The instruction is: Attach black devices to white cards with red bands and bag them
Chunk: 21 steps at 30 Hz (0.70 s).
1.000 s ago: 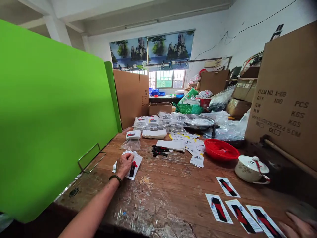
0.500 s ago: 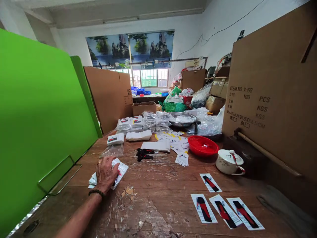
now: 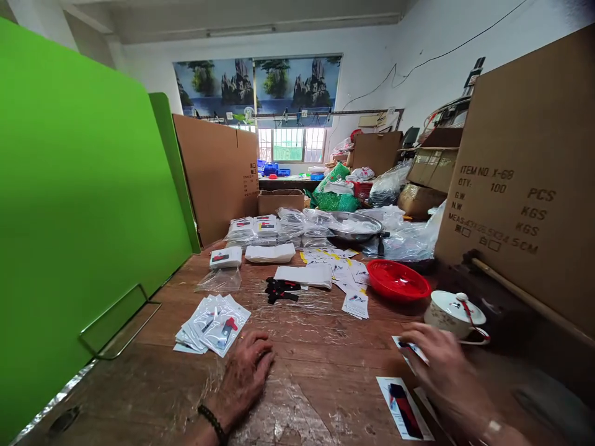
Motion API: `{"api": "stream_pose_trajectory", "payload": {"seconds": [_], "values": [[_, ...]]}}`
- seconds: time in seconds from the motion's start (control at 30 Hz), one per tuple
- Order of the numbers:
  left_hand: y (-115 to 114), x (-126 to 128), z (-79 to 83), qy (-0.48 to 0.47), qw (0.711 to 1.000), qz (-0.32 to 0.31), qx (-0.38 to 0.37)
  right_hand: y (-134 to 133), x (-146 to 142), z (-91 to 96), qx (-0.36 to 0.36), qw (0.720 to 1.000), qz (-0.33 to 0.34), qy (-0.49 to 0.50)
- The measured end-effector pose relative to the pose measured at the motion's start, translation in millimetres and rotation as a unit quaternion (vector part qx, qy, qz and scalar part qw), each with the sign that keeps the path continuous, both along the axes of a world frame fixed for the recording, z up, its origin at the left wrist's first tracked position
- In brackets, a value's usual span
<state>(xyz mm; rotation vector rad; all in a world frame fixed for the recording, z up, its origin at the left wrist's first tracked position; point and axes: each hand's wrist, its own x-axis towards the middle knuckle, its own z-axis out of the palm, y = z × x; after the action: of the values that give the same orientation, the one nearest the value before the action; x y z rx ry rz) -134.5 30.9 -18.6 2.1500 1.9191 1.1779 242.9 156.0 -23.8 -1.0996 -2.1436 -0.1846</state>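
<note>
My left hand [image 3: 248,371] rests on the wooden table with its fingers loosely bent and apart. It holds nothing that I can see. Just beyond it lies a fanned pile of clear-bagged cards [image 3: 214,325], the top one showing a red and dark item. On the right, my right hand [image 3: 439,365] reaches over a white card [image 3: 397,342], fingers spread around its upper part and at or near its surface. A second card [image 3: 402,409] with a black and red strip lies just in front, while other cards are mostly covered by this hand.
A red plastic basket [image 3: 398,282] and a lidded white cup [image 3: 453,313] stand at the right. Black and red strips [image 3: 281,290], stacked white packets [image 3: 304,275] and printed cards lie mid-table. A green panel [image 3: 93,210] and large carton [image 3: 525,167] flank the table.
My left hand has let go of the bagged cards and moved right and nearer. My right hand has come into view over the cards at the right. The view has shifted slightly.
</note>
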Motion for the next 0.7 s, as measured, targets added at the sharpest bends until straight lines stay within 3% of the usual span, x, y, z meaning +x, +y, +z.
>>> {"api": "stream_pose_trajectory", "payload": {"seconds": [0.17, 0.33, 0.5, 0.7], "values": [[-1.3, -0.6, -1.3, -0.024, 0.999, 0.011, -0.022, 50.6, -133.4, 27.7, -0.092, 0.99, 0.092, -0.05], [-1.4, 1.1, 5.6, -0.057, 0.998, 0.012, -0.03, 97.6, -212.3, 40.0, -0.164, 0.972, 0.071, -0.156], [-1.6, 1.8, 5.1, -0.08, 0.996, 0.013, -0.033, 119.3, -247.4, 29.4, -0.195, 0.96, 0.023, -0.197], [-1.9, 1.7, -0.7, -0.098, 0.993, 0.021, -0.055, 126.9, -253.0, 19.7, -0.215, 0.953, -0.022, -0.212]]}}
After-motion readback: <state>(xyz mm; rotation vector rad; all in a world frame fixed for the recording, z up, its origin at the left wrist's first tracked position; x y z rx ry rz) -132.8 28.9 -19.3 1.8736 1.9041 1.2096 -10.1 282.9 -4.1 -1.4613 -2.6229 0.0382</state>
